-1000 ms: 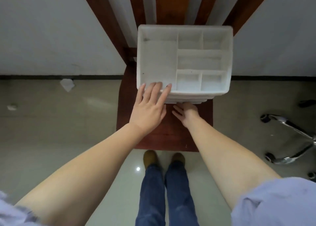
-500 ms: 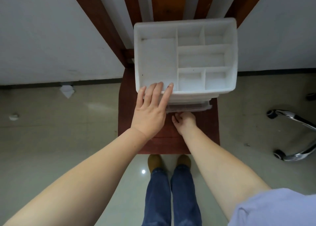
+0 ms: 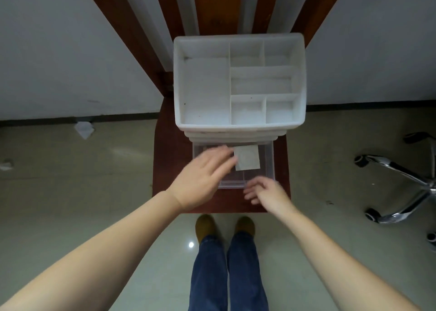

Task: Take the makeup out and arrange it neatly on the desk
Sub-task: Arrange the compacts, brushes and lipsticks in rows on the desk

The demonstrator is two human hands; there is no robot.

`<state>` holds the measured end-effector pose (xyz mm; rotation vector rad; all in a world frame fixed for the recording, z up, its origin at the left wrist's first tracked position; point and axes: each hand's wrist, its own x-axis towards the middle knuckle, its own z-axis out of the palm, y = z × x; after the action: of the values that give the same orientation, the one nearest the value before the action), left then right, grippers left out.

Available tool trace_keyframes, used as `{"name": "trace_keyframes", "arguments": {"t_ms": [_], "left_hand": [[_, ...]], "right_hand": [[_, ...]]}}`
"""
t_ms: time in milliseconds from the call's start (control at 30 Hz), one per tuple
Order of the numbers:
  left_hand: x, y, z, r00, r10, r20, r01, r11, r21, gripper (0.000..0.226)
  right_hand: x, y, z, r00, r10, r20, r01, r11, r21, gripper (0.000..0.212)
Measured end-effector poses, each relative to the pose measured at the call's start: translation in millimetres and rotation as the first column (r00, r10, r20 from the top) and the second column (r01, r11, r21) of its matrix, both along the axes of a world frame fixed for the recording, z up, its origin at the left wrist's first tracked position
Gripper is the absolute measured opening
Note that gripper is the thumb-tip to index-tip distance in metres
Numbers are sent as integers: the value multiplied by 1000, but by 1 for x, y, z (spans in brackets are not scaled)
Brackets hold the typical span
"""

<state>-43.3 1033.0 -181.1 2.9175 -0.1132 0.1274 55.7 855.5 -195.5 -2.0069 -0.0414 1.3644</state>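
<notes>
A white makeup organiser [image 3: 239, 122] with empty top compartments stands on a dark red wooden chair seat [image 3: 162, 169]. Its clear bottom drawer [image 3: 266, 169] is pulled out toward me. A small pale square packet [image 3: 247, 158] lies inside the drawer. My left hand [image 3: 203, 177] reaches over the drawer's left part, blurred, with its fingers extended right beside the packet. My right hand [image 3: 266, 191] hovers at the drawer's front right corner, fingers loosely spread, holding nothing.
The chair's slatted back [image 3: 212, 6] rises behind the organiser against a white wall. A chrome swivel-chair base [image 3: 405, 181] stands on the tiled floor at right. Crumpled paper scraps [image 3: 84, 129] lie on the floor at left. My legs and shoes [image 3: 224, 228] are below the seat.
The clear drawer has slid out from under the organiser. My left hand left the organiser's front rim and moved down over the drawer; my right hand let go of the drawer front.
</notes>
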Motion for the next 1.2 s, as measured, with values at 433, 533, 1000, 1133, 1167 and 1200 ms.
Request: {"name": "trace_keyframes", "arguments": {"t_ms": [433, 533, 1000, 1133, 1167, 1200], "left_hand": [[37, -6, -91, 738, 292, -609, -254, 955, 151, 93], [37, -3, -81, 724, 241, -646, -254, 964, 76, 99], [-31, -24, -6, 187, -184, -965, -650, 714, -262, 85], [-24, -19, -18, 207, -129, -970, -720, 651, -240, 98], [-19, -16, -17, 226, -111, -968, -708, 663, -242, 99], [-14, -13, -15, 244, -93, -965, -694, 679, -241, 100]], "right_hand": [[52, 42, -74, 46, 843, 535, -644, 435, -630, 60], [51, 36, -59, 152, 829, 537, -676, 484, -556, 65], [11, -27, 12, 578, 814, -61, -810, 564, -160, 87], [21, -16, 4, 634, 773, 4, -760, 624, -184, 85], [25, -13, 4, 622, 783, 24, -765, 614, -196, 88], [30, -9, 3, 606, 795, 35, -772, 598, -218, 92]]}}
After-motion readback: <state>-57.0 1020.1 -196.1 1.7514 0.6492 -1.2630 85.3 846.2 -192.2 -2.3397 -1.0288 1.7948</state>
